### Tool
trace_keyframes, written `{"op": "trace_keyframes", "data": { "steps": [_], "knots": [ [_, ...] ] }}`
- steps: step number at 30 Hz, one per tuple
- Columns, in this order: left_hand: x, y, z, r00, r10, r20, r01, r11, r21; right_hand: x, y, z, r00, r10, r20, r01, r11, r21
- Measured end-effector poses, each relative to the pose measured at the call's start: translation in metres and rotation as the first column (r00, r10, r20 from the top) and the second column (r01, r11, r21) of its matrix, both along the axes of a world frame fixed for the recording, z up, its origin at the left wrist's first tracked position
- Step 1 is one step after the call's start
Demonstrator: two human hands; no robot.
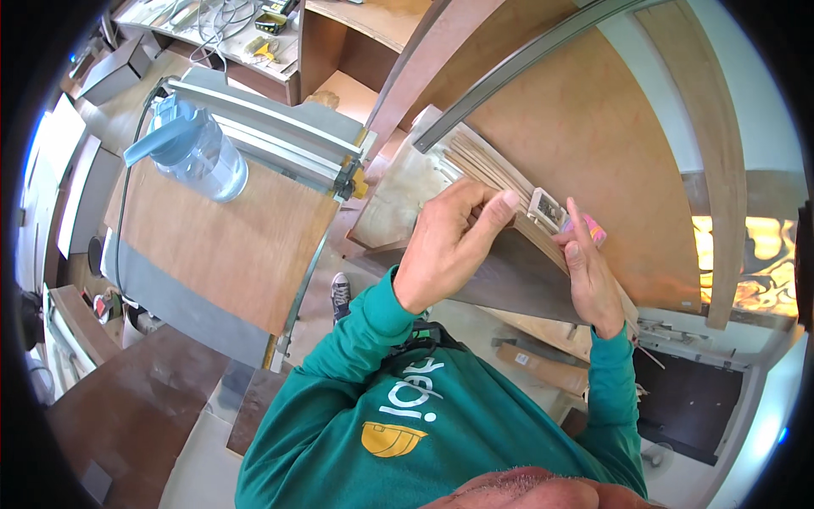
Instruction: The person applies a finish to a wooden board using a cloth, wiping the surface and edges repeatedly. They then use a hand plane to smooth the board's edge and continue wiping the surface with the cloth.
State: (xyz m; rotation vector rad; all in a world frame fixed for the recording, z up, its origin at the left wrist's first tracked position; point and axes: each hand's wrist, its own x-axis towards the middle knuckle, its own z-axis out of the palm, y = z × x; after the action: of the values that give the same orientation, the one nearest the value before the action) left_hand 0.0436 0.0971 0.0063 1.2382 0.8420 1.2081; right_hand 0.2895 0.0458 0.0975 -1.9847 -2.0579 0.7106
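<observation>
In front of me stands a stack of thin wooden boards (547,242), edges up, beside a dark panel (509,267). My left hand (449,242) is at the stack's near-left side, its fingers curled and its thumb stretched along the top edges. What those fingers hold, if anything, is hidden. At the other end, my right hand (593,284) has its fingers extended beside the boards. Between the hands, a small white-framed piece with a dark middle (548,209) sits on the stack. Something pink (596,231) shows just behind my right fingers.
A clear water jug with a blue lid (199,148) stands on a wood-topped table with metal rails (271,136) to my left. A large brown panel (593,136) leans beyond the stack, with a grey metal bar (509,81) crossing it. Cables and tools (267,47) cover a far bench.
</observation>
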Motion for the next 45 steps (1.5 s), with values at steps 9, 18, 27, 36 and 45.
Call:
{"op": "trace_keyframes", "data": {
  "steps": [9,18,27,36,45],
  "knots": [
    [0.011,-0.009,0.028,0.891,0.305,-0.336,-0.188,0.922,0.339,0.0,-0.004,-0.004,1.0,-0.016,0.01,0.015,0.999,0.051],
    [0.012,0.013,0.009,0.816,0.355,-0.456,-0.111,0.871,0.479,0.007,-0.004,-0.017,0.999,0.024,0.029,-0.028,0.991,0.128],
    [0.021,-0.008,-0.071,0.979,0.172,-0.112,-0.137,0.954,0.265,-0.014,0.013,0.001,0.992,0.122,0.031,-0.121,0.993,-0.014],
    [0.039,-0.02,-0.075,0.997,0.009,-0.082,0.016,0.955,0.296,-0.102,0.083,-0.017,0.951,0.308,-0.029,-0.304,0.947,0.107],
    [0.044,-0.019,-0.078,1.0,-0.007,-0.002,0.007,0.954,0.299,-0.099,0.086,-0.025,0.972,0.236,-0.02,-0.219,0.927,0.305]
  ]
}}
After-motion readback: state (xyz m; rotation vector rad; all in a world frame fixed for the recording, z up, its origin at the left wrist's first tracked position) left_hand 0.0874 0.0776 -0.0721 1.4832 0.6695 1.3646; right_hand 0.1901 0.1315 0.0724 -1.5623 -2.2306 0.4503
